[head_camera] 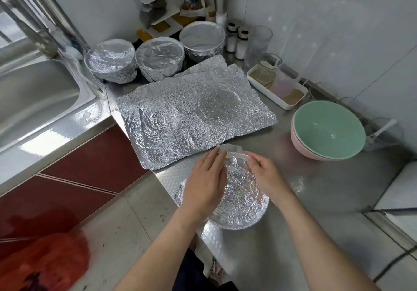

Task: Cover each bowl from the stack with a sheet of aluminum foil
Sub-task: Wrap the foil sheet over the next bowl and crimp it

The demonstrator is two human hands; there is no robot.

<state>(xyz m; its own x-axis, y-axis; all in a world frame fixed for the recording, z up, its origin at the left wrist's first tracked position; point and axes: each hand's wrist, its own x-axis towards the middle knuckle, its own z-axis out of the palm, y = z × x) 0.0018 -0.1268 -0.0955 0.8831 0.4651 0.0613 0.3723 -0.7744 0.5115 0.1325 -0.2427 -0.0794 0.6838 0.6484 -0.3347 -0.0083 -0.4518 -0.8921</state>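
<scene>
Reference: the foil sheets (194, 112), lying flat mid-counter.

1. On the near side of the sheets, just beside their front edge, the foil-wrapped bowl (239, 202) sits at the edge of the counter (316, 200).
2. The left hand (203, 184) lies flat on the bowl's left side, fingers straight and together, pressing the foil.
3. The right hand (264, 173) curls its fingers over the foil on the right side, near a loose flap at the far rim.
4. Step in hand, by appearance: moulding the foil tight.
5. Right of the sheets, the stack of bowls (327, 130) stands uncovered, green nested in pink.
6. Beyond the sheets stand three covered bowls (160, 58).
7. Next move probably calls for pressing the flap down, setting this bowl aside, then peeling off one sheet singly.
</scene>
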